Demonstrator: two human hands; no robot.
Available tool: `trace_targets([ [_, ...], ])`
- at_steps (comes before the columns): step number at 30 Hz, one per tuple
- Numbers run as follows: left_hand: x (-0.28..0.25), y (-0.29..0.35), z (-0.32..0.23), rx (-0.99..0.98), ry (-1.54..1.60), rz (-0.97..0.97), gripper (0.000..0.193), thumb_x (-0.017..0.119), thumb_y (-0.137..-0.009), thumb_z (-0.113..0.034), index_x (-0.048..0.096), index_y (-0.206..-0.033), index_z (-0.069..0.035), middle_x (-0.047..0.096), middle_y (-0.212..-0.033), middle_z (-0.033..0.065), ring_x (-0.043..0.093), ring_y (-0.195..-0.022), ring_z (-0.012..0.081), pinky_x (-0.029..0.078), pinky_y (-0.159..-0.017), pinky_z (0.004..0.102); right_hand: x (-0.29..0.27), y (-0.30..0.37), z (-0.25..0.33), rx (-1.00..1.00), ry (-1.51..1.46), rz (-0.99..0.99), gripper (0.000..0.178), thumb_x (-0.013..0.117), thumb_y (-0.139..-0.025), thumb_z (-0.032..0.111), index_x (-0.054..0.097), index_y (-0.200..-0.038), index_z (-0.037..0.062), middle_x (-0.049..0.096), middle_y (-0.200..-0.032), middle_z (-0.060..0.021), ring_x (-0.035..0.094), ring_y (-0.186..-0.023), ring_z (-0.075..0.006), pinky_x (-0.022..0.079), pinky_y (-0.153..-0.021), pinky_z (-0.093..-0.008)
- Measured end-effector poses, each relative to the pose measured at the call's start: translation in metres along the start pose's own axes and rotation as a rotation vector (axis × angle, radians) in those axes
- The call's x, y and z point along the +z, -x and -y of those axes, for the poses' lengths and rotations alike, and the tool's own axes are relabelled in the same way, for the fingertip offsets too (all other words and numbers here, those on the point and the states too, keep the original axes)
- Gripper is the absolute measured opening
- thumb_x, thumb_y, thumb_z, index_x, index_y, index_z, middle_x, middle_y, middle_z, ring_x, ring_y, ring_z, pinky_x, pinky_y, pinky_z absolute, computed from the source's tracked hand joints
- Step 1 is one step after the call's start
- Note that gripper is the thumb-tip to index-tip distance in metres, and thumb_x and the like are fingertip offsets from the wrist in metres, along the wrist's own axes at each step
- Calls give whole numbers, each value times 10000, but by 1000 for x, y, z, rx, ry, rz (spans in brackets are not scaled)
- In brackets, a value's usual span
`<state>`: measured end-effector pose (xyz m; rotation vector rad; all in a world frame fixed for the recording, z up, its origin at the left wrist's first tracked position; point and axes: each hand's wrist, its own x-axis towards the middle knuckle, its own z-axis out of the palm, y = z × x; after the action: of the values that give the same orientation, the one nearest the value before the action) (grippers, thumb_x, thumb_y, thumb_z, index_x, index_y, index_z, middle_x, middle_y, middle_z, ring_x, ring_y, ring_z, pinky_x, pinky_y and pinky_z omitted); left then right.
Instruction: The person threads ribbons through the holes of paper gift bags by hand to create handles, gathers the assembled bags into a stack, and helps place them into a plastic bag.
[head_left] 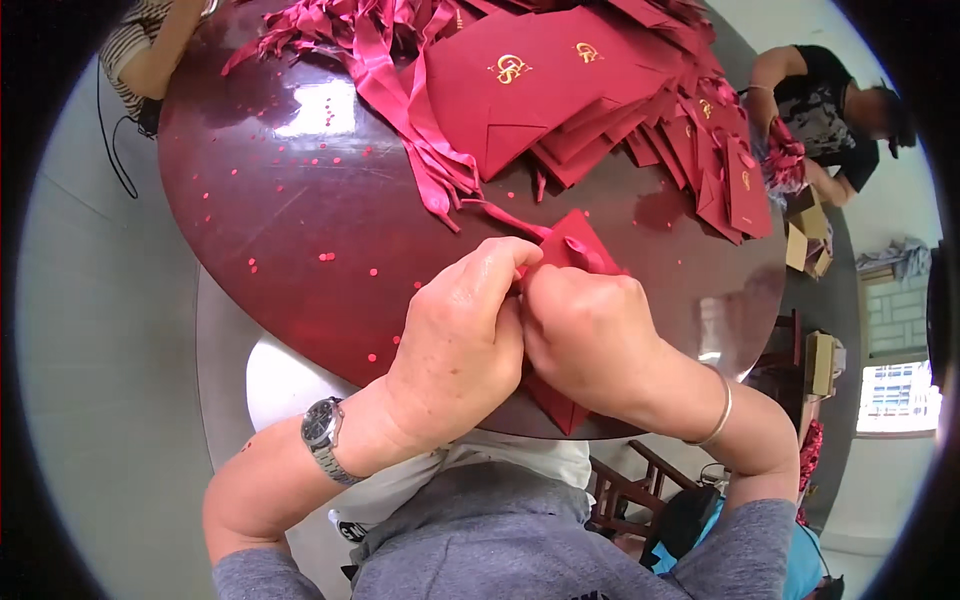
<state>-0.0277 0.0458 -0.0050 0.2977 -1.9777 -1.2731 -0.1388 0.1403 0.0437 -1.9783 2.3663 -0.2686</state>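
A red paper gift bag [558,408] lies flat near the table's front edge, mostly covered by my two hands. A shiny red ribbon [583,252] crosses its upper part. My left hand [455,345], with a watch on the wrist, is closed in a pinch on the ribbon over the bag. Against it, my right hand [590,325] is curled into a fist, its fingertips also at the ribbon. The knuckles hide just where the fingers grip. Beyond the hands, loose red ribbons [375,70] trail down from a heap.
Stacked red gift bags [500,85] fill the far middle and right of the round dark table [290,240]. Small red paper dots lie scattered on its left. A co-worker [835,110] at the far right handles red ribbons; another person's arm [165,50] shows at the far left.
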Motion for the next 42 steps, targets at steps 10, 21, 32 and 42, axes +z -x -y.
trace_targets([
  [10,-12,-1,-6,92,1,17,297,551,-807,102,576,-1093,26,654,-977,170,680,-900,272,538,-780,334,5,-2,-8,107,-436,-216,142,614,-816,108,603,-782,-30,621,-671,-194,632,-596,-341,501,-539,-421],
  [21,-23,-9,-24,281,-332,131,246,523,-806,88,591,-1035,30,660,-881,169,645,-763,275,507,-682,341,4,2,-5,599,-1094,10,121,623,-848,106,624,-825,-13,646,-724,-193,664,-631,-306,503,-552,-356],
  [32,-47,-59,-7,-710,453,583,187,576,-833,50,587,-1018,23,633,-838,55,561,-631,79,445,-500,208,12,18,-9,111,-563,-277,71,656,-846,64,639,-850,-4,649,-742,-139,648,-656,-244,495,-592,-334],
  [42,-28,-43,-6,-33,-142,528,54,618,-790,17,635,-834,44,629,-817,165,642,-754,288,504,-678,357,0,21,-9,83,-205,-70,172,680,-837,191,622,-809,31,641,-740,-146,654,-692,-323,516,-579,-409],
])
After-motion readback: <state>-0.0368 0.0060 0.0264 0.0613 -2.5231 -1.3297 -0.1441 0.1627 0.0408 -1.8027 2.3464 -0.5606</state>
